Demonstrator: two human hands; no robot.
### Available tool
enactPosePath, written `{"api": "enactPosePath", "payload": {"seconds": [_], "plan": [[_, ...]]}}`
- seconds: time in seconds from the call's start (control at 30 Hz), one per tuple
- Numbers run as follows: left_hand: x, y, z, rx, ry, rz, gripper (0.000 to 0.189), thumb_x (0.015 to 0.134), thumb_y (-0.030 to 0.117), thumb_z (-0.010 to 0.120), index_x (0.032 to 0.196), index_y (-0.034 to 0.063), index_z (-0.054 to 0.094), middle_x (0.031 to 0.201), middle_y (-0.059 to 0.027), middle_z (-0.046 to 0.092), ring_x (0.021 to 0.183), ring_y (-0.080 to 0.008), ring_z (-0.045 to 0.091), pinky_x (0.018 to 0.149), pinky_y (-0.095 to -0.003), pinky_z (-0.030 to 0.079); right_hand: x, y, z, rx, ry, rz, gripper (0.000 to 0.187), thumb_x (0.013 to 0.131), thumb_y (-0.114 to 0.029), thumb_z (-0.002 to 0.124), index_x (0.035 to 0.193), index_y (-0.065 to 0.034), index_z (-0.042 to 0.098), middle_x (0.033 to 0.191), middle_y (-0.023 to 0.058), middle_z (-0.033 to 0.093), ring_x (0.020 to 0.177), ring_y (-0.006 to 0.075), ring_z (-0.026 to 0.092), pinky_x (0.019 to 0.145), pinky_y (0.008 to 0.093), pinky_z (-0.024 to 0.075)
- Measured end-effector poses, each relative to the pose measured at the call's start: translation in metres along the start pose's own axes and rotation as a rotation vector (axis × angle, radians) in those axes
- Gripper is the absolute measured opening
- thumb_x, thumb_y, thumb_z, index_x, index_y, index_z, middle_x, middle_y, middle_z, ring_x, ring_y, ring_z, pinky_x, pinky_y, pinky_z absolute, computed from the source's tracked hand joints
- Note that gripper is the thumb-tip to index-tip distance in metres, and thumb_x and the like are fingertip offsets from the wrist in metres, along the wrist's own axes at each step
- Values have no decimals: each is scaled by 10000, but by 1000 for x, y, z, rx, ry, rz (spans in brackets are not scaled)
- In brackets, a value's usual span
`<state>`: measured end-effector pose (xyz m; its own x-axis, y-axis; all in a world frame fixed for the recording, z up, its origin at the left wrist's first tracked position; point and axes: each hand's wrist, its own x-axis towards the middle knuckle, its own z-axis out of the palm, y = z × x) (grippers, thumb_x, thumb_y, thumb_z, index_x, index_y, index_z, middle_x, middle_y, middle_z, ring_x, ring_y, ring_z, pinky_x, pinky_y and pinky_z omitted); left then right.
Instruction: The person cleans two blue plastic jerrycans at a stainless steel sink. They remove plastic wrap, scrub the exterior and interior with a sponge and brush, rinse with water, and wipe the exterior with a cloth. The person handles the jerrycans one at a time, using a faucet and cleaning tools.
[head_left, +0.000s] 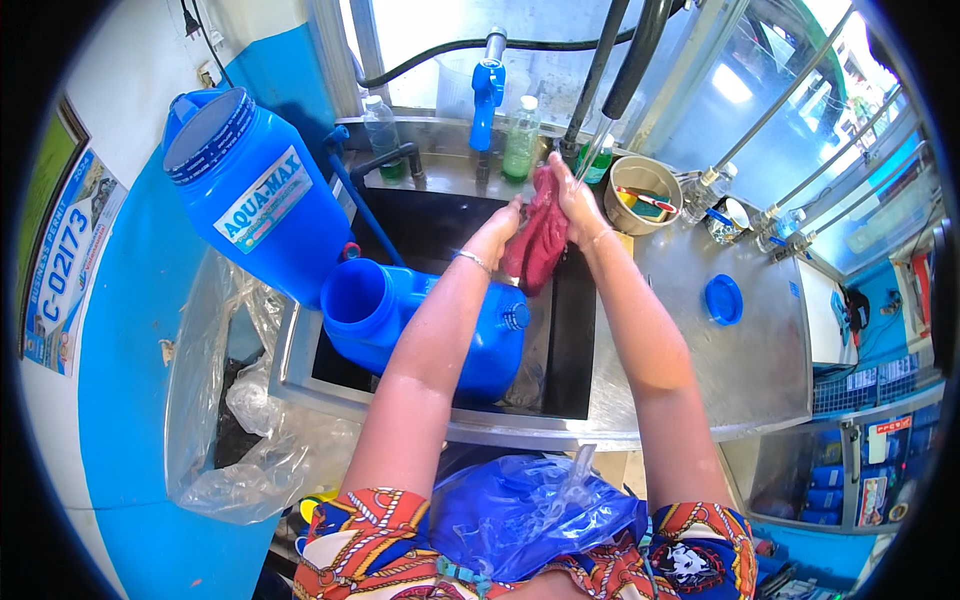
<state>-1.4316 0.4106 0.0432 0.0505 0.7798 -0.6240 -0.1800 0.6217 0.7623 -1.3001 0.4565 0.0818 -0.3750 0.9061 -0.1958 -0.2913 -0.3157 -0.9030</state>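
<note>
A wet red cloth (536, 247) is held between both of my hands over the sink (574, 352). My left hand (501, 231) grips its left side, and my right hand (576, 201) presses on its right side. Water runs from a black pipe (624, 82) onto my right hand and the cloth. Below my left forearm, a blue plastic water container (487, 356) lies on its side in the sink. Its wide mouth is uncapped and faces left, while a small blue cap (514, 316) covers its spout.
Another blue container (300, 232), lidded, stands tilted left of the sink. A blue lid (724, 300) lies on the steel counter (750, 367). Behind the sink are a blue-handled tap (487, 90), bottles of green liquid (520, 142) and a beige tub (626, 214) holding a brush and sponge.
</note>
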Motion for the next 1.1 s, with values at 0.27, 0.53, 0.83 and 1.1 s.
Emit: {"api": "enactPosePath", "payload": {"seconds": [0.27,0.53,0.83,1.1], "plan": [[33,3,17,-562,-265,-64,485,963,507,409,1195,124,594,1182,-115,652,1097,-289,597,909,-611,434,10,24,-4,-829,297,-703,302,926,-241,562,1153,-41,576,987,153,665,882,278,659,799,415,526],[64,-16,37,-830,-72,175,168,934,143,556,946,7,654,916,-120,690,790,-233,676,719,-393,568,-25,68,12,-1001,714,-584,330,888,-359,598,916,-31,595,980,242,629,921,453,598,797,525,471],[95,-31,33,-425,356,150,400,860,285,641,1046,-67,675,1071,-210,694,979,-316,682,797,-445,547,-13,75,-1,-993,657,-526,333,913,-339,561,860,-11,592,862,276,658,836,478,631,740,544,485],[42,-13,31,347,401,56,529,915,428,501,1286,60,579,1362,-217,516,1263,-424,477,997,-495,448,-10,61,-27,-1165,480,-438,250,912,-267,561,968,-24,576,927,260,663,912,464,625,815,516,486]]}}
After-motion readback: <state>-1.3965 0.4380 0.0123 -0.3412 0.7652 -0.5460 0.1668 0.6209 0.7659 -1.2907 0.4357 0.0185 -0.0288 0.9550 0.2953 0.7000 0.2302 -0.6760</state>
